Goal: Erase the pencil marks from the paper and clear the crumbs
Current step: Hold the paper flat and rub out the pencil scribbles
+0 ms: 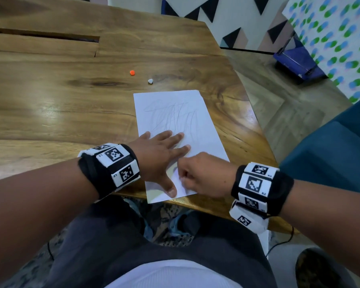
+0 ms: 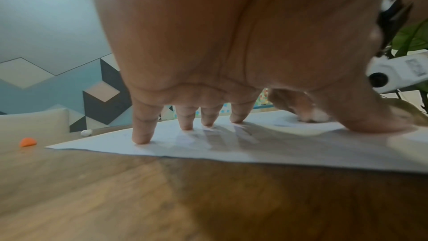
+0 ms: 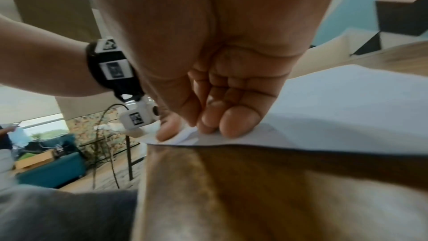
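A white paper [image 1: 175, 100] with faint pencil scribbles [image 1: 170, 117] lies on the wooden table [image 1: 60, 104], its near end at the table's front edge. My left hand [image 1: 158, 156] lies flat on the paper's lower half, fingers spread and fingertips [image 2: 141, 138] pressing down. Right beside the left thumb, my right hand [image 1: 200, 175] sits on the paper's near right corner with its fingers [image 3: 238, 124] curled. A small whitish piece, seemingly an eraser [image 2: 312, 115], shows under those fingers, and the hand mostly hides it.
A small orange bit [image 1: 132, 72] and a small white bit [image 1: 150, 81] lie on the table beyond the paper. The table edge runs diagonally on the right, with a teal seat [image 1: 330, 152] and a blue box [image 1: 297, 61] on the floor past it.
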Action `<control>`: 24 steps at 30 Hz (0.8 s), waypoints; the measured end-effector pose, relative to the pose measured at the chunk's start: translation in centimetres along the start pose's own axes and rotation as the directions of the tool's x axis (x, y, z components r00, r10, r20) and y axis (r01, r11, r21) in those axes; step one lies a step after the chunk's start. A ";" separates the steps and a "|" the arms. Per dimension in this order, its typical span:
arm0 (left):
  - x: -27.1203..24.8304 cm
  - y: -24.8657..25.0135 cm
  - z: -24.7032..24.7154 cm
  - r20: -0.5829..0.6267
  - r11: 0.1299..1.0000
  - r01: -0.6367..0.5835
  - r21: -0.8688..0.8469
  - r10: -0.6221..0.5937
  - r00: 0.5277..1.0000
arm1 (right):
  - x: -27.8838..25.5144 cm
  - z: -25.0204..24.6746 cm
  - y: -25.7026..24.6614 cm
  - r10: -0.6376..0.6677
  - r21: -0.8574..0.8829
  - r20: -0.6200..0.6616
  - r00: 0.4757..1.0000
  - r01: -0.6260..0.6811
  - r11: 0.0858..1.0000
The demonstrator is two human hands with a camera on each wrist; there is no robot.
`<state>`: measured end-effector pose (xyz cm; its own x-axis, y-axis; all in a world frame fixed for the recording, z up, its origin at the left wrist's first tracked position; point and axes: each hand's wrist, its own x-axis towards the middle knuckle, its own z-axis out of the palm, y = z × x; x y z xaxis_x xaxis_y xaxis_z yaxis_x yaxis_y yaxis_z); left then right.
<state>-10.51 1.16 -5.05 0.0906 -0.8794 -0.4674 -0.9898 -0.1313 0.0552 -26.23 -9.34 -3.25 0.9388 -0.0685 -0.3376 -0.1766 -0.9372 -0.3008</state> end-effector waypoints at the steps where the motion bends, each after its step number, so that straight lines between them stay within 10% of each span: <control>1: 0.0 0.0 0.0 0.001 1.000 -0.001 0.005 0.001 1.000 | -0.2 0.2 -0.4 -0.030 0.006 0.020 0.999 0.030 1.000; 9: -0.1 0.2 -0.1 0.012 1.000 0.010 -0.001 -0.010 1.000 | 2.1 -2.1 3.8 0.278 0.096 -0.148 0.949 -0.266 0.959; 17: 0.1 -0.1 0.2 0.002 1.000 -0.003 -0.020 0.003 1.000 | -0.2 0.6 -0.8 0.003 0.050 0.020 1.000 -0.004 0.999; 24: -0.2 0.0 0.0 -0.003 1.000 -0.010 -0.017 0.010 1.000 | 3.5 -3.1 5.0 0.325 0.113 -0.166 0.931 -0.309 0.944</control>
<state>-10.49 1.35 -4.94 0.0812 -0.8820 -0.4641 -0.9887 -0.1302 0.0745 -22.88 -15.35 -3.20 0.8658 -0.4251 -0.2638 -0.4906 -0.8250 -0.2807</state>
